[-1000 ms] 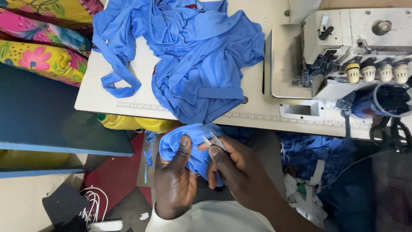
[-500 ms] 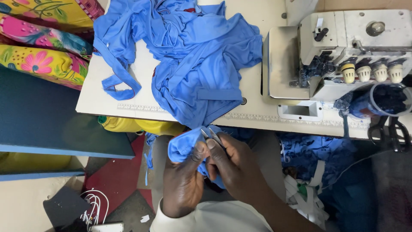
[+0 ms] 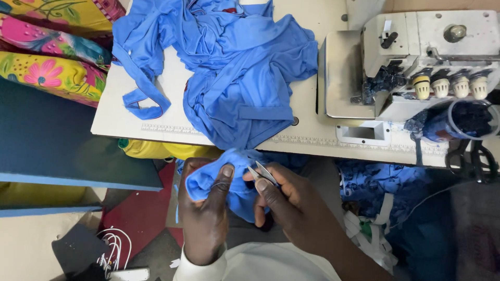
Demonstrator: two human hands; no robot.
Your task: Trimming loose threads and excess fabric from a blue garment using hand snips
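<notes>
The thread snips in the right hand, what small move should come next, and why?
Probably close the thread snips on the loose thread. The right hand holds their blades open beside the bunched blue fabric piece, which the left hand pinches, with a thin thread over its thumb.

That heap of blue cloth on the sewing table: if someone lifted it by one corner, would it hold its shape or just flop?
Probably flop: the blue cloth heap lies in soft folds, with a loose strip curling away. It looks thin, so likely light for its bulk. It may slide easily too, as one fold already droops over the table edge.
</notes>
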